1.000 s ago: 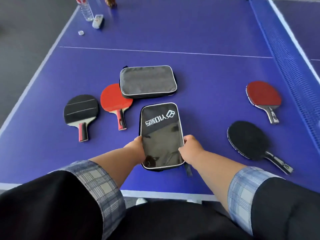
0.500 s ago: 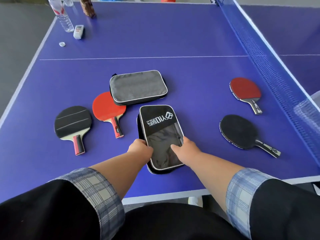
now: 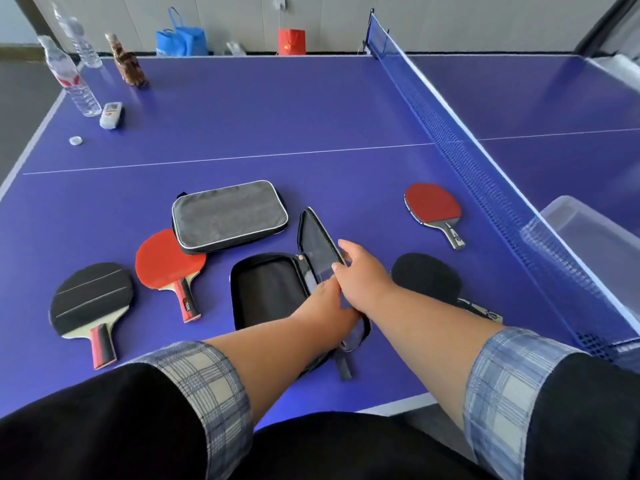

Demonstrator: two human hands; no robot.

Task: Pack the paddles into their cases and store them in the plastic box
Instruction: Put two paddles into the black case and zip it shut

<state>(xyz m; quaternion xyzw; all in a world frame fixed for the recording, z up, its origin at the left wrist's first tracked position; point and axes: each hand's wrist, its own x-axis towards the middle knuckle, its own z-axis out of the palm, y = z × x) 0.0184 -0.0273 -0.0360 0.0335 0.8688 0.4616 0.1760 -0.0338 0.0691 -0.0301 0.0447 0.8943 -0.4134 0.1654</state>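
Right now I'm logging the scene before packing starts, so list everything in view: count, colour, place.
Table: 1, purple, underneath everything.
Net: 1, blue, right.
Black case: 1, open, lid raised, near centre.
Grey case: 1, closed, behind the black case.
Red paddles: 2; one left, tucked under the grey case, one right near the net.
Black paddles: 2; one far left, one right, partly behind the arm.
Box: 1, clear, beyond the net, right.
Bottles: 2, clear, far left corner.
Cap: 1, white, by the bottles.
Bags: blue and red, by the wall.
Left hand: in the black case.
Right hand: holding the lid.
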